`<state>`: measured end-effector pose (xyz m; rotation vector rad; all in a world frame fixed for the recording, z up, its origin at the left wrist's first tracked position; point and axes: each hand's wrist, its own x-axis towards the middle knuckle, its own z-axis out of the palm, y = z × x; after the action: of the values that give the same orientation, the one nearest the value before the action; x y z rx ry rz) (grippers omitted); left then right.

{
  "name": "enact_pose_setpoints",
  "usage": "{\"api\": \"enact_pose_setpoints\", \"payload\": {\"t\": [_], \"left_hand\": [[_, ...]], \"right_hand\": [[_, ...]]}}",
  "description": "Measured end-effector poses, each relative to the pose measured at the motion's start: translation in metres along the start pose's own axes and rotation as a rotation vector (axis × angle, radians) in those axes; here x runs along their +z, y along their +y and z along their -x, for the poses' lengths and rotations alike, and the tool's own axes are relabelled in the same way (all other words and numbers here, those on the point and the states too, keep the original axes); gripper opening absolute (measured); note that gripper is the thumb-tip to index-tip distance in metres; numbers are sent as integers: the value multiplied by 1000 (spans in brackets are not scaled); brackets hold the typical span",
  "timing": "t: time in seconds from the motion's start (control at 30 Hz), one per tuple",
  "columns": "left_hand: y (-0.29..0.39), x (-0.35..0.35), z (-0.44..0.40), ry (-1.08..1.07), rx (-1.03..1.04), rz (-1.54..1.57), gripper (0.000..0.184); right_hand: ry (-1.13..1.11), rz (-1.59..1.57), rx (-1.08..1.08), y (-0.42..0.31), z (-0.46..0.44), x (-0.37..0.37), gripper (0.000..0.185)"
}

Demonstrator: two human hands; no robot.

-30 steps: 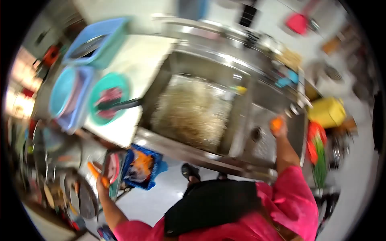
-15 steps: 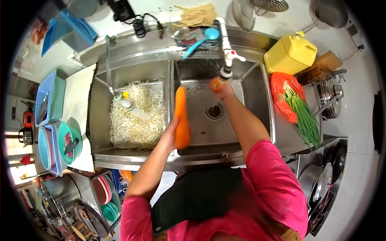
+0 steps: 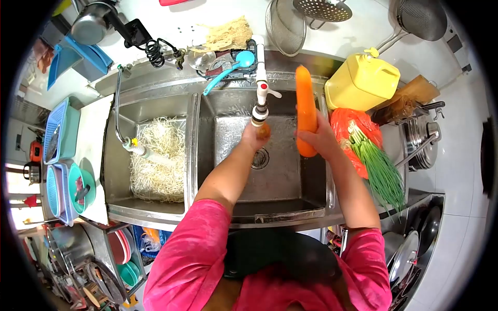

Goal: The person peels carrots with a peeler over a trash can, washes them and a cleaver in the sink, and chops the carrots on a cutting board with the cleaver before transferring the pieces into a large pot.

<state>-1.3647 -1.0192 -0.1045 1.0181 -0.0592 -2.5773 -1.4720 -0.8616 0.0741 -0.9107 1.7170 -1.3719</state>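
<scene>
My left hand [image 3: 251,138] is closed round a carrot [image 3: 264,130], just under the mouth of the white tap [image 3: 262,93]; only an orange end of it shows. To the right, my right hand [image 3: 322,139] grips the lower part of a large orange carrot [image 3: 306,103], which points away from me. Both hands are over the right basin of the steel sink [image 3: 275,184], above its drain and right side.
Pale sprouts [image 3: 161,176] lie in the left basin beneath a hose tap [image 3: 150,154]. Right of the sink are a yellow jug [image 3: 363,83], a red bag [image 3: 358,127] and green stalks [image 3: 381,166]. A blue ladle [image 3: 228,72] rests behind the basin.
My left hand has moved right to the tap, its carrot now mostly hidden. My right hand has moved right, away from the tap, and its carrot now shows lengthwise. The view has shifted.
</scene>
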Motion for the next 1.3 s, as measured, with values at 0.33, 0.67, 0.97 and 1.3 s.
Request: {"api": "enact_pose_setpoints", "payload": {"t": [0.33,0.67,0.97,1.3], "left_hand": [[-44,-91,104,340,-339,-1086,31],[4,-99,193,122,-129,-844,32],[87,-180,369,-217,423,-359,40],[174,-397,645,167,1073,-116,57]], "right_hand": [[-38,70,-93,-30,-36,46,47],[-417,-397,119,6,10,55,61],[-467,-17,-71,-4,62,267,57],[-1310,-86,-106,-93,235,698,71]]}}
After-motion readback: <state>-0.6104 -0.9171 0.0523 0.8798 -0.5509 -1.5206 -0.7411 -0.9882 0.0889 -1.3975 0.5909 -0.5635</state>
